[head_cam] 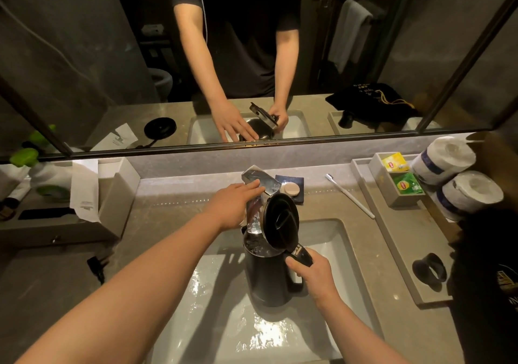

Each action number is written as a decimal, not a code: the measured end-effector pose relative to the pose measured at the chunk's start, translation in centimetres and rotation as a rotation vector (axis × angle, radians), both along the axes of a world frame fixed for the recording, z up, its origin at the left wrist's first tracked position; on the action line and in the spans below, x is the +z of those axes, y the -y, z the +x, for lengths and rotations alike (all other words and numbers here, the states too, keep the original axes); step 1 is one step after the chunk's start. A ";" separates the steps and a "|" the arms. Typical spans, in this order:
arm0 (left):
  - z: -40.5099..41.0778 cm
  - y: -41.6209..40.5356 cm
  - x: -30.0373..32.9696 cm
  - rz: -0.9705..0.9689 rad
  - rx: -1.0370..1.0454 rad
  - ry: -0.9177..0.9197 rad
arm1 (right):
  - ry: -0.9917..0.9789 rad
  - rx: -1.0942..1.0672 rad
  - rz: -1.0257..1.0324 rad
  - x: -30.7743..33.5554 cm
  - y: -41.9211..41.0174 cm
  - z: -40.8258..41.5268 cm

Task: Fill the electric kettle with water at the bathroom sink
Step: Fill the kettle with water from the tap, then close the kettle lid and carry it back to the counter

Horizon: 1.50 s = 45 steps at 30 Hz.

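A dark electric kettle stands upright over the white sink basin, its round lid flipped up and open. My right hand is closed around the kettle's handle. The chrome faucet rises behind the kettle, and water runs from its spout into the kettle's mouth, where it shows as bright splashes. My left hand lies flat on top of the faucet lever, fingers stretched out. Water also shimmers on the bottom of the basin.
A soap on a dark dish and a white toothbrush lie behind the sink. At right are a grey tray with tea bags, two paper rolls and a black ring-shaped object. A grey box stands at left. A mirror hangs above.
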<state>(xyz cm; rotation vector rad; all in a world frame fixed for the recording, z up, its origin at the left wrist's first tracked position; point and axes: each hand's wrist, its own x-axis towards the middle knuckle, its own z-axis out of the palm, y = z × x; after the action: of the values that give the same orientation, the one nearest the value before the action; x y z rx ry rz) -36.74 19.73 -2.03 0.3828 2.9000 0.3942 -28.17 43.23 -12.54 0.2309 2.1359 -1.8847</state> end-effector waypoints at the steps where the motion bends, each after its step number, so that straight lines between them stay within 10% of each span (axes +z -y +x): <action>1: -0.1 -0.1 0.3 0.108 0.045 0.036 | -0.002 0.000 0.003 0.0 -0.2 0.1; 8: 3.2 -3.0 2.0 0.752 0.290 -0.155 | -0.040 -0.003 -0.033 1.4 -2.0 1.1; 38: 11.5 -3.8 7.2 0.563 0.134 -0.248 | -0.391 -0.030 -0.118 14.3 -4.5 5.0; 45: 14.6 -1.5 7.8 1.127 0.594 -0.171 | -0.416 0.071 -0.203 16.0 -0.8 4.8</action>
<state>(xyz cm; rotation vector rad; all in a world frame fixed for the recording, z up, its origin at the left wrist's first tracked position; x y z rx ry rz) -22.16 21.26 5.80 -0.3616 2.5523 2.1479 -23.35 44.04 3.49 -0.3009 2.1329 -2.2426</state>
